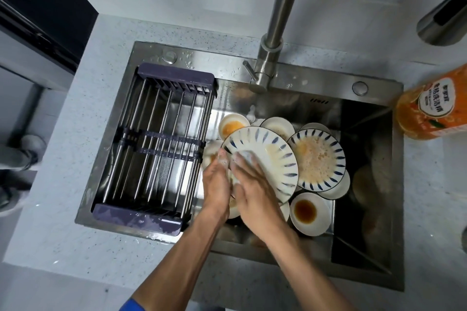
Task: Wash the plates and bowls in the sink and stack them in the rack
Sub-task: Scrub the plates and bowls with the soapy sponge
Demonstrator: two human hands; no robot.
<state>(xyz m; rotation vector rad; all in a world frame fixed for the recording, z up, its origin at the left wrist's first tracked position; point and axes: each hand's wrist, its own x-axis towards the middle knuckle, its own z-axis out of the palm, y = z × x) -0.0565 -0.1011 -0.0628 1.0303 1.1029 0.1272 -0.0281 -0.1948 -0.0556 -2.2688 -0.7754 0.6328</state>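
The left hand (216, 179) gripped the striped plate (273, 159) by its rim; the right hand (252, 184) pressed something pale, perhaps a sponge, its fingertips blurred.

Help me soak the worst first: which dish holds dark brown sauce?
The small plain white dish nearest the sink's front edge; the others hold yellow or pale residue.

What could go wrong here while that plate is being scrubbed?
The left hand grips the tilted striped plate by its soapy edge while the right hand rubs it; it might slip onto the dirty bowls below and chip. The orange bottle lies at the sink rim and may roll in.
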